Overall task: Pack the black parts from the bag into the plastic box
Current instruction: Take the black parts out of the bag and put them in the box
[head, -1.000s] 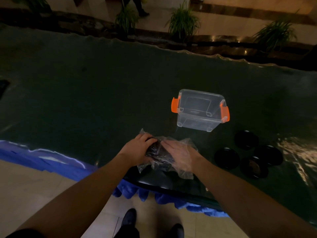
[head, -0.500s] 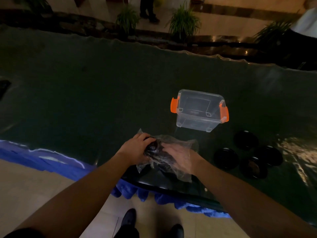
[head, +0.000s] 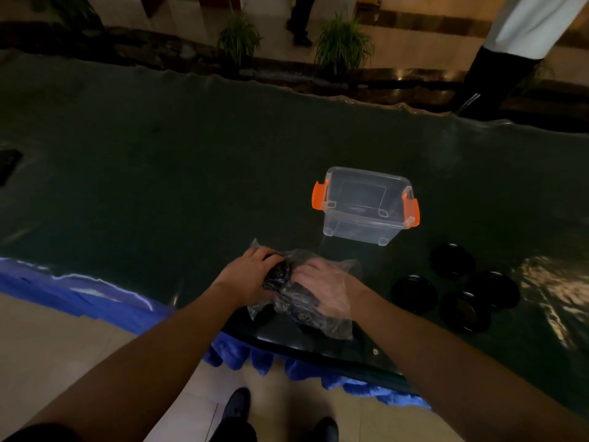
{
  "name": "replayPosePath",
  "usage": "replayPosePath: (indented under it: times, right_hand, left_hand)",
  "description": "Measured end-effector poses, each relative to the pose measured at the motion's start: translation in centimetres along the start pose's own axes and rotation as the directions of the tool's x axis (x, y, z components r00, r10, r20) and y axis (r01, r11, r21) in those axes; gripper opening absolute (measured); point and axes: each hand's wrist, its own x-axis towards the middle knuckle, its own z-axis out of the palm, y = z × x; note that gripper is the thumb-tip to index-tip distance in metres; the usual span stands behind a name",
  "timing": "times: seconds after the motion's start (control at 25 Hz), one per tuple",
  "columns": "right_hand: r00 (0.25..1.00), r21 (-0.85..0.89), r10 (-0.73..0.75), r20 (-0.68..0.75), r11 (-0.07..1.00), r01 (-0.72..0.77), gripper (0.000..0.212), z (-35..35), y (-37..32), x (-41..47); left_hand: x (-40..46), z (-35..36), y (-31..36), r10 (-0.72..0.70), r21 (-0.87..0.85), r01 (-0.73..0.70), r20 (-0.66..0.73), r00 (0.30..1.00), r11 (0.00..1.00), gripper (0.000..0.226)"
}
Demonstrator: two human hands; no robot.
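Observation:
A clear plastic bag (head: 334,327) with black parts (head: 296,303) in it lies near the table's front edge. My left hand (head: 248,275) is closed on the bag's left end, around a black part inside. My right hand (head: 328,285) is inside the bag under the film, fingers laid on the black parts; whether it grips one is unclear. The clear plastic box (head: 357,229) with orange latches stands open and empty just beyond the bag, to the right.
Several round black parts (head: 414,293) lie loose on the dark table (head: 159,186) right of the bag. A blue cloth (head: 95,298) hangs at the front edge. A person (head: 510,43) stands past the far right edge, and plants line the back.
My right hand has slid further into the bag, so the film now covers it. A person has walked into view at the top right. My left hand has held its place.

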Motion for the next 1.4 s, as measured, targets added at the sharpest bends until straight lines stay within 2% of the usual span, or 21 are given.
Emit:
replayPosePath:
  times: [0.2, 0.36, 0.6, 0.84, 1.04, 1.24, 1.4]
  right_hand:
    - [0.999, -0.064, -0.014, 0.051, 0.998, 0.017, 0.083, -0.4, 0.6, -1.6]
    - [0.998, 0.002, -0.011, 0.054, 1.0, 0.011, 0.083, -1.2, 2.1, -5.0]
    - [1.0, -0.087, -0.012, 0.02, 0.996, 0.014, 0.089, -5.2, 5.1, -9.9]
    - [0.998, -0.174, 0.053, -0.044, 0.983, -0.06, 0.089, -11.6, 9.0, -10.6]
    - [0.984, -0.232, 0.162, -0.069, 0.957, -0.174, 0.09, -16.5, 12.1, -7.1]
    - [0.975, -0.308, 0.223, 0.018, 0.929, -0.207, 0.096, -17.9, 14.9, -1.5]
    - [0.944, -0.323, 0.31, 0.112, 0.91, -0.261, 0.098, -15.6, 17.2, 3.0]
  left_hand:
    - [0.0, -0.1, 1.4, -0.092, 0.033, 0.091, 0.022, 0.996, 0.995, 0.093]
    - [0.3, 1.0, 2.9, -0.21, -0.088, 0.208, -0.007, 0.978, 0.974, 0.097]
    - [2.1, 1.3, 4.1, -0.299, -0.135, 0.293, -0.025, 0.954, 0.947, 0.092]
    - [4.0, 0.6, 3.5, -0.28, -0.147, 0.264, -0.096, 0.955, 0.953, 0.074]
    - [6.2, -0.7, 1.7, -0.237, -0.158, 0.218, -0.109, 0.966, 0.963, 0.07]
    - [9.0, -3.3, -1.9, -0.217, -0.198, 0.183, -0.163, 0.962, 0.963, 0.072]
    - [10.1, -4.4, -5.6, -0.225, -0.168, 0.196, -0.175, 0.958, 0.966, 0.066]
